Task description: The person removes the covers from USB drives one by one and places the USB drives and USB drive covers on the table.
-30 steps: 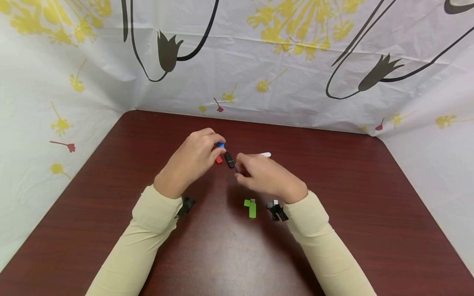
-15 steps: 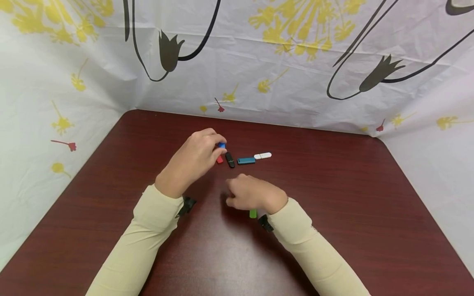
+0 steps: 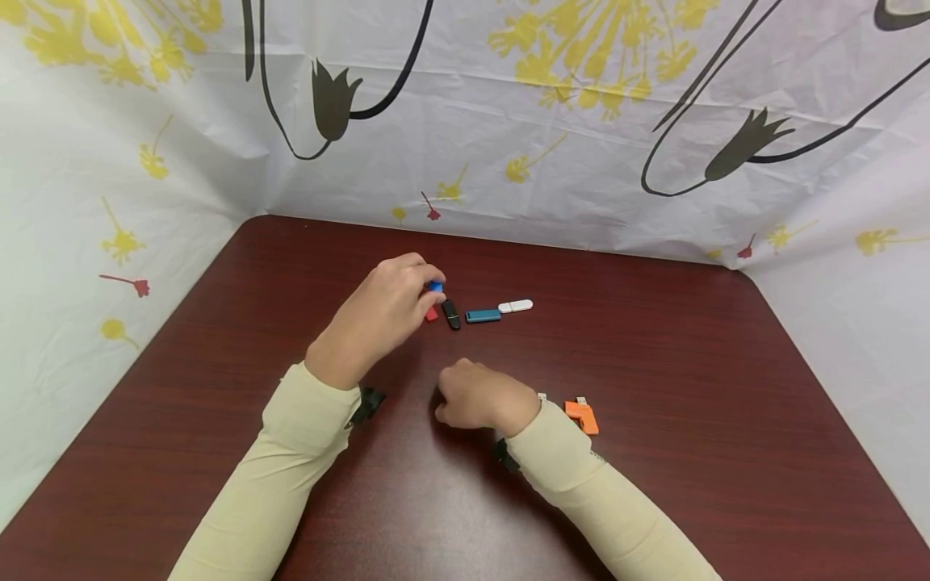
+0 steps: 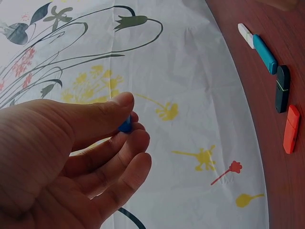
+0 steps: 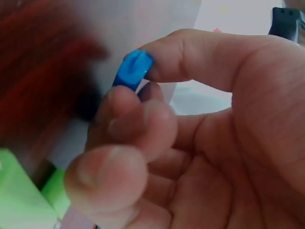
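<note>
My left hand [image 3: 381, 315] pinches a small blue piece [image 4: 126, 125] between thumb and fingertips; most of it is hidden. Just beside that hand lie a red USB stick [image 4: 291, 130] and a black USB stick [image 3: 451, 315]. Nearer the body, my right hand [image 3: 483, 397] is above the table. The right wrist view shows its thumb and fingers pinching a blue USB stick [image 5: 135, 69], whose far part is covered by the fingers. A green USB stick [image 5: 21, 195] shows below that hand at the lower left.
A teal USB stick [image 3: 483, 315] and a white USB stick [image 3: 516, 307] lie end to end behind the right hand. An orange USB stick [image 3: 582, 417] lies right of the right wrist. A patterned cloth [image 3: 465, 121] walls the table's [image 3: 690, 339] back and sides.
My right hand has drawn back toward the body and slightly left, uncovering the teal and white sticks. Its forearm now covers the green stick and uncovers the orange one. My left hand stays still.
</note>
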